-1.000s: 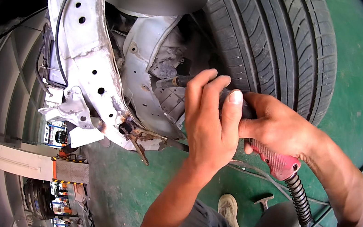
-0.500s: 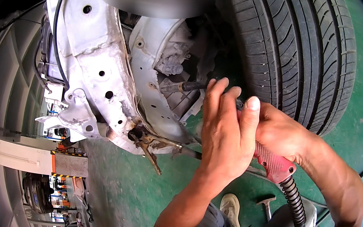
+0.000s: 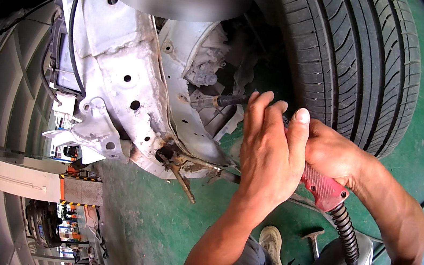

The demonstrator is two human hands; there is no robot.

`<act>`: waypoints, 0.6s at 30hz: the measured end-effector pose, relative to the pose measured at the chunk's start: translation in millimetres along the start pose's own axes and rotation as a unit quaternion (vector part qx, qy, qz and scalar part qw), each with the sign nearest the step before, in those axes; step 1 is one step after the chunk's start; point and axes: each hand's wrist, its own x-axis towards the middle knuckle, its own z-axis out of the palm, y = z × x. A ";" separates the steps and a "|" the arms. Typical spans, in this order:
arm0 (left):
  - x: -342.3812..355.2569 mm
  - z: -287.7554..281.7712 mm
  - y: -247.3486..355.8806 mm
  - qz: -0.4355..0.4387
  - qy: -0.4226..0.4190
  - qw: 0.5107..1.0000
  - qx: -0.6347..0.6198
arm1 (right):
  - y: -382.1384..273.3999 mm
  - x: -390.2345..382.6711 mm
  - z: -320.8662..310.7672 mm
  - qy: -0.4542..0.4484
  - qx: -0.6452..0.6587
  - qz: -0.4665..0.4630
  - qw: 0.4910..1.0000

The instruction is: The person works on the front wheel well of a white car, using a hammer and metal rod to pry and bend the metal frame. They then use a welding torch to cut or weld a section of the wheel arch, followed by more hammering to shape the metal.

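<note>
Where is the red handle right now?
In the head view, right of centre: the red handle juts from under the right hand, with the tire above and the black spring attached below.

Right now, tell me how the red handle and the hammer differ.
The red handle is ribbed; the hammer is dull grey with a T-shaped top. The red handle sits in the right hand; no hand touches the hammer. A spring-wrapped hose leaves the red handle; none shows on the hammer. Both are partly hidden.

1 head-worn fisheye camera looks down from close above the left hand (image 3: 273,154) and right hand (image 3: 329,153).
</note>
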 end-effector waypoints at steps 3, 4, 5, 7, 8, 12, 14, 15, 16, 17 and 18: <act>0.5 0.4 0.0 0.001 0.000 1.000 -0.002 | 3.2 1.5 1.0 0.009 0.005 -0.014 1.000; 0.5 0.2 0.1 -0.001 0.001 1.000 -0.007 | 3.0 1.5 0.8 0.007 0.004 -0.003 1.000; 0.4 0.1 0.3 -0.003 0.001 1.000 -0.012 | 2.3 1.7 0.4 0.005 0.003 0.008 1.000; 0.1 -0.7 0.7 -0.007 -0.002 1.000 -0.008 | 1.3 1.6 -0.4 0.002 -0.006 0.017 1.000; -0.1 -0.9 1.0 -0.009 -0.004 1.000 -0.007 | 1.1 1.3 -0.9 0.004 -0.015 0.017 1.000; -0.5 0.4 2.4 -0.010 -0.003 1.000 -0.005 | 3.3 2.6 -3.2 -0.005 -0.024 0.000 1.000; 0.4 -0.6 2.7 -0.013 0.000 1.000 -0.003 | 6.1 4.5 -2.3 0.003 -0.020 0.000 1.000; 0.4 -0.9 2.5 -0.013 -0.001 1.000 -0.003 | 6.6 5.3 -1.3 0.006 -0.017 0.000 1.000; 0.3 -0.9 1.9 -0.013 -0.002 1.000 -0.003 | 6.0 5.6 -1.1 0.001 -0.019 0.006 1.000; 0.3 -1.0 1.3 -0.013 -0.003 1.000 -0.002 | 5.2 6.3 -1.3 -0.005 -0.020 0.012 1.000; 0.4 -0.8 0.7 -0.012 -0.001 1.000 0.001 | 4.6 6.5 -2.0 -0.010 -0.022 0.019 1.000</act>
